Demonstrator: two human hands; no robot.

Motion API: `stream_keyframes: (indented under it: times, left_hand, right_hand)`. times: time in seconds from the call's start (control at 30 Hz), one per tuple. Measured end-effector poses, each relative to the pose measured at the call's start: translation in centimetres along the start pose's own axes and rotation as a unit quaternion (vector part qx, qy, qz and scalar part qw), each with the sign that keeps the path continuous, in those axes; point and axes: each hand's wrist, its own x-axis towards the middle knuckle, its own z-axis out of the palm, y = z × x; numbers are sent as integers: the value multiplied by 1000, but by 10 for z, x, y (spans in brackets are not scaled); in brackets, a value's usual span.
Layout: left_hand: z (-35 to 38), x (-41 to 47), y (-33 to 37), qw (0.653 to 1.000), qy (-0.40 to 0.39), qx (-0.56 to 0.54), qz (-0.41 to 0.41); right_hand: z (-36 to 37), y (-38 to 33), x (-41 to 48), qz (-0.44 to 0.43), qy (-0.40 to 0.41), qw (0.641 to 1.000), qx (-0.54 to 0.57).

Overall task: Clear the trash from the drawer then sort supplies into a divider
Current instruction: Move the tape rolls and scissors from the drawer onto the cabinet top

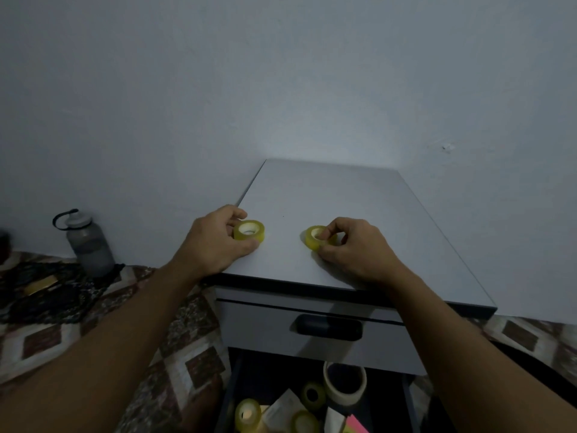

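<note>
**Two tape rolls on top, the drawer's load below and behind the hands**

At far left a grey water bottle (89, 245) stands on the patterned floor mat (40, 342), well apart from the work.

On the desk (343, 198), the left hand (218, 242) curls round the left tape roll (249, 230), thumb on the near side and fingers on the far side. That roll lies flat on the surface with its core pointing up. Near it to the right, but not touching, is the right tape roll (313, 237). It looks slightly tipped rather than flat. The right hand (359, 248) pinches it, one fingertip at the core and the thumb under the near rim. Both hands therefore have a roll in their grasp, each near the desk's front edge.

The relation that matters is vertical. The open drawer (232, 389) lies below the closed drawer handle (329, 327), toward the person and between the two forearms. Left to right it holds:

- a clear tape roll (248, 414)
- paper scraps (282, 407)
- two more small rolls, partly hidden
- a wide masking tape roll (345, 384) on its side
- bright sticky notes (356, 425)

Judged from this, the left hand is nearer the clear roll and the scraps. The right hand is nearer the masking tape and the notes. Either hand must let go and draw back and down. No divider is in view.
</note>
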Motion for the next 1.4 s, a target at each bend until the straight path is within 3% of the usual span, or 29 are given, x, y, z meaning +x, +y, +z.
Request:
stream_keyframes:
  times: [0.53,0.7,0.97,1.03,1.13,1.27,1.4]
  left_hand:
    - [-9,-10,1,1000,-2,-24,-15]
    - [-24,-33,-3,997,7,-72,-20]
    - [-21,-125,-4,994,64,-51,69]
    - [-12,-146,-4,997,32,-63,40]
    - [11,-175,-13,995,-86,-47,-21]
    - [51,-206,-42,961,-263,-29,-81]
    - [80,-220,-62,933,-347,13,-91]
  right_hand:
    - [-8,4,-8,14,8,1000,3]
    - [-23,9,-35,18,67,997,40]
    - [-15,14,-121,-41,95,991,84]
    - [-2,19,-140,-42,71,993,82]
    - [25,34,-164,-4,1,996,93]
    - [70,63,-193,58,-93,990,89]
    - [106,87,-226,114,-196,972,59]
